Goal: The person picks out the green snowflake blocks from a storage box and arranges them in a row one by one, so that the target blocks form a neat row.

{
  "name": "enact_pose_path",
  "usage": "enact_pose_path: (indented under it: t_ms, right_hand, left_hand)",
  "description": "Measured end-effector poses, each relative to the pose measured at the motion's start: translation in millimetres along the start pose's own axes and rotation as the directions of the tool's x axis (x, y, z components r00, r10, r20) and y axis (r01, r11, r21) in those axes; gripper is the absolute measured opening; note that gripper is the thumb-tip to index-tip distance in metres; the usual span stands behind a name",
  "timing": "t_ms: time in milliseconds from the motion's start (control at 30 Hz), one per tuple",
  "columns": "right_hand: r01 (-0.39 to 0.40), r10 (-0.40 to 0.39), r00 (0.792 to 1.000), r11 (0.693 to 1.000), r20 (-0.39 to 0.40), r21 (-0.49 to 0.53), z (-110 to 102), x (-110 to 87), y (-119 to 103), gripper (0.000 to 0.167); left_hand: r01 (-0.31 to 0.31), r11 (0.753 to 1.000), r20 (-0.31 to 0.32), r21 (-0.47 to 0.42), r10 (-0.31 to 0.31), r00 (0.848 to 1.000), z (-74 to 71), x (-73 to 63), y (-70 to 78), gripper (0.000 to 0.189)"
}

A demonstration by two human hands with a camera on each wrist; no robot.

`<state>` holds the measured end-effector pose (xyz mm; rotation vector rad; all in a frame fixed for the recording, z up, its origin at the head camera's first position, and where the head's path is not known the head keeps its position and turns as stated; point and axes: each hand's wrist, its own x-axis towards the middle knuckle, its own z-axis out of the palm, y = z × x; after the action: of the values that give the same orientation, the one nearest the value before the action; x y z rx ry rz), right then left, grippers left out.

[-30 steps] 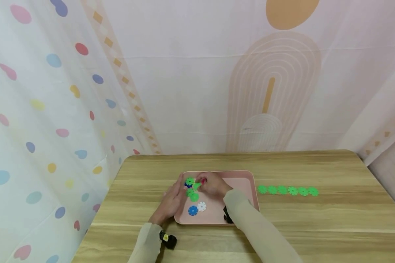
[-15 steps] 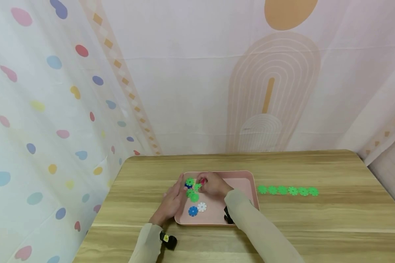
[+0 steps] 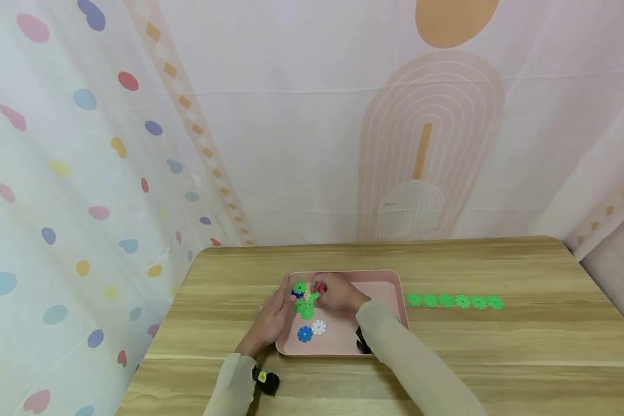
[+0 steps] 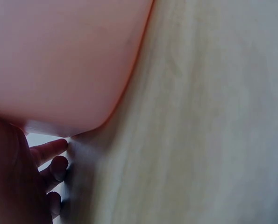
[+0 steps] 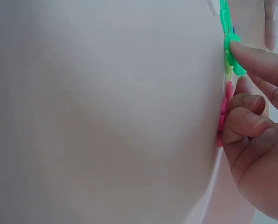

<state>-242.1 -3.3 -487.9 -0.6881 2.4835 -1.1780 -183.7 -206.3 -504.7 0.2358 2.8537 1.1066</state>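
Observation:
In the head view my right hand [image 3: 335,290] is inside the pink tray [image 3: 343,346], over the discs at its left end. Thumb and finger pinch the edge of a green snowflake disc [image 5: 234,51], which stands tilted in the right wrist view. Pink-red discs [image 5: 224,114] lie under the curled other fingers of that hand. My left hand [image 3: 270,321] lies along the tray's left wall, fingers extended; its fingertips [image 4: 59,168] show beyond the tray side in the left wrist view. Several green discs [image 3: 306,312] overlap beside a dark blue disc [image 3: 296,293].
A blue disc [image 3: 304,334] and a white disc [image 3: 319,327] lie near the front of the tray. On the wooden table [image 3: 499,358], a row of several green discs [image 3: 446,300] extends rightward from beside the tray. A patterned curtain [image 3: 301,144] hangs behind.
The green disc at my right fingertips has shifted slightly right and turned a little. My left hand and the row of discs stay where they were.

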Motion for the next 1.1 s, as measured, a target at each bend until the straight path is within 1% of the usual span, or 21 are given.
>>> enact_pose_path:
  t_ms: [167, 367, 500, 633, 867, 1033, 1100]
  right_hand:
    - [0.026, -0.026, 0.999, 1.000, 0.027, -0.002, -1.4, -1.5, -0.8, 0.019]
    - [-0.006, 0.005, 0.999, 1.000, 0.045, 0.022, -7.9, -4.7, -0.6, 0.015]
    - [0.003, -0.005, 0.999, 0.999, 0.053, 0.032, -17.1, -10.3, -2.1, 0.015]
    - [0.019, -0.021, 0.999, 0.999, 0.046, 0.048, -26.9, -16.9, -3.2, 0.015]
    - [0.049, -0.051, 0.999, 0.996, 0.019, 0.078, -40.4, -25.8, -6.8, 0.009]
    - [0.032, -0.032, 0.999, 0.996, -0.001, 0.083, -49.7, -35.1, -6.9, 0.008]
    - [0.036, -0.035, 0.999, 0.996, -0.014, 0.083, -54.3, -39.5, -5.9, 0.010]
  left_hand:
    - [0.006, 1.000, -0.001, -0.001, -0.006, 1.000, 1.1, 0.3, -0.6, 0.061]
    - [0.015, 1.000, 0.001, -0.008, -0.015, 1.000, 1.0, 0.3, 0.0, 0.061]
    - [0.013, 1.000, 0.006, -0.006, -0.013, 1.000, 0.7, 0.4, -0.2, 0.061]
    - [0.010, 1.000, 0.010, 0.002, -0.010, 1.000, 0.5, 0.3, -0.5, 0.061]
    - [0.014, 1.000, 0.014, 0.002, -0.014, 1.000, -0.8, -0.4, -0.1, 0.061]
    - [0.012, 1.000, 0.011, -0.005, -0.011, 1.000, 0.0, -0.4, -0.2, 0.061]
    - [0.015, 1.000, 0.011, -0.005, -0.015, 1.000, -0.5, -0.2, 0.3, 0.061]
